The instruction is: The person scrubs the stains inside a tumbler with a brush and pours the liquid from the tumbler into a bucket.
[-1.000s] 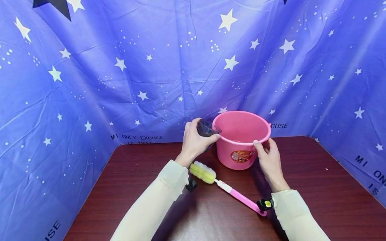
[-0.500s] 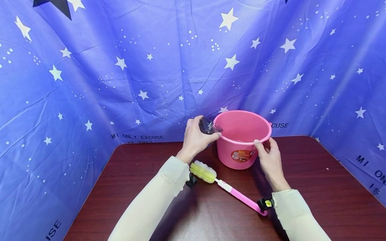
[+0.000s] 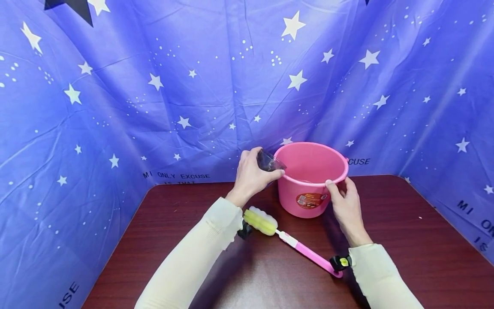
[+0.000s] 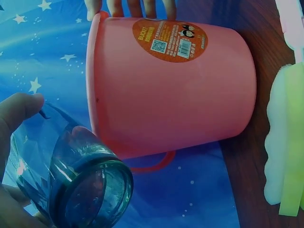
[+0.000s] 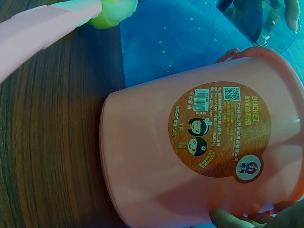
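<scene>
My left hand (image 3: 247,178) grips a clear, dark-tinted glass (image 3: 269,161) at the left rim of a pink plastic bucket (image 3: 287,195). The glass leans sideways, its mouth toward the bucket's opening. Its thick round base (image 4: 102,194) faces the camera in the left wrist view. My right hand (image 3: 347,210) holds the bucket's near right rim, thumb on the outer wall. An orange oval label (image 5: 218,128) is on the bucket's side. The bucket stands upright on the table, and most of its floor is hidden behind the near wall.
A bottle brush with a yellow and white sponge head (image 3: 260,222) and pink handle (image 3: 312,255) lies on the dark red wooden table (image 3: 154,249) in front of the bucket. A blue star-patterned curtain (image 3: 216,86) closes off the back and sides.
The left hand has risen slightly and tipped the glass further toward the bucket, its mouth now lower at the rim. The right hand, bucket and brush stay in place.
</scene>
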`<state>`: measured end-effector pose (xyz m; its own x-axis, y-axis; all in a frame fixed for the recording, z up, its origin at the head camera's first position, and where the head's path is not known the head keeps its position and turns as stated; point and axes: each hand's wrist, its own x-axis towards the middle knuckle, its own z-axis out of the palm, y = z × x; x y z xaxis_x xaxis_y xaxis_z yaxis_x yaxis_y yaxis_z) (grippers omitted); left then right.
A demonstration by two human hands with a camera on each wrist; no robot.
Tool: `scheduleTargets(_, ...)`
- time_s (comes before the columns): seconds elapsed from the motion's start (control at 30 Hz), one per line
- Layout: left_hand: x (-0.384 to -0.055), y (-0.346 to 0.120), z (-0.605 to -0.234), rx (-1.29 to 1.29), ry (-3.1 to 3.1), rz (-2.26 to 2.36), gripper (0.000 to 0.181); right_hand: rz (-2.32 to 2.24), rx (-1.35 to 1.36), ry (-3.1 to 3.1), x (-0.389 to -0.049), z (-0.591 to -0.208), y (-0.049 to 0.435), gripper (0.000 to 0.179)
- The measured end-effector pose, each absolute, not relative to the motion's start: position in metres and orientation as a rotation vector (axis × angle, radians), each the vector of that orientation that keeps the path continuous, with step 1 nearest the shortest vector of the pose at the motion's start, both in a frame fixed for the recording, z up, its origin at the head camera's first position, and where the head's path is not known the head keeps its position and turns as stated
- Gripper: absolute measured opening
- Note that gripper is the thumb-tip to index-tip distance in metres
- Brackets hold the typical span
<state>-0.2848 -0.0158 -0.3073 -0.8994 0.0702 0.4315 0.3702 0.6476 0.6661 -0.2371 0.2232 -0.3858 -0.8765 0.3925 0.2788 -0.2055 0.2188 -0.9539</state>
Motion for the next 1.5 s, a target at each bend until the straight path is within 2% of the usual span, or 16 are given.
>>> scheduleTargets(1.5, -0.29, -0.006, -0.293, -0.393, -2.641, -0.853, 0.087, 1.694, -0.178, -2.03, -0.238, -0.386, 0.223, 0.058)
